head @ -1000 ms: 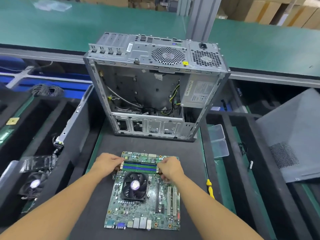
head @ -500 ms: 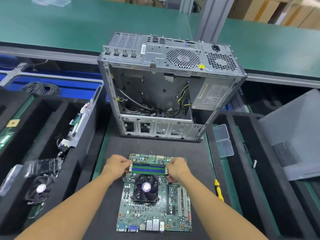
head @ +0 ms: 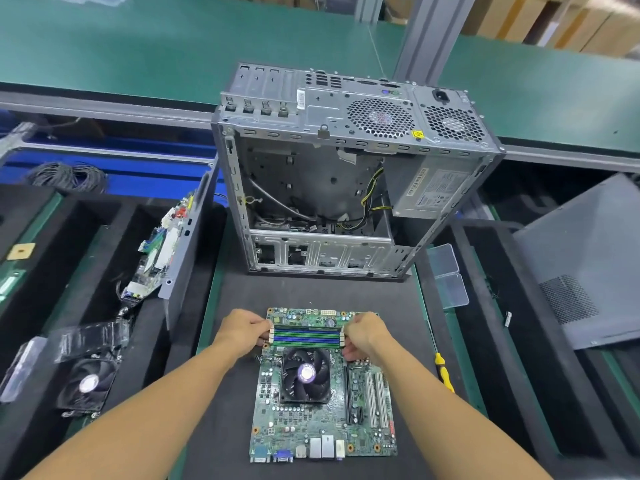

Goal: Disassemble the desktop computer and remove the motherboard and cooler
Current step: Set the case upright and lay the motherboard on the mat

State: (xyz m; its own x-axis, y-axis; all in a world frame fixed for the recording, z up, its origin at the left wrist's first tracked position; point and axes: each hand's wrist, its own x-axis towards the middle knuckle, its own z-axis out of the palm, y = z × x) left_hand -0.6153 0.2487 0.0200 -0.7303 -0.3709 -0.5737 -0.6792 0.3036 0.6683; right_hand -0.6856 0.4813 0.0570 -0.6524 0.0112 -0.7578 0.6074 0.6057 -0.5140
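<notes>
Flat green motherboard lies on the black foam mat, centre of the bench, port side nearest the person. Black round-bladed cooler fan sits mounted on the board, just below the row of blue and green memory slots.

Both hands are at the board's far end, one at each end of the memory row. Left hand is clenched with fingers curled onto the cream latches at the left end; right hand is curled likewise on the right end. The cooler lies between the two wrists, untouched.

Open grey metal computer case stands beyond the board, apart from it, with yellow and black cables hanging inside. Yellow-handled screwdriver lies right of the board, near the right forearm. A loose black fan sits well off to the left.
</notes>
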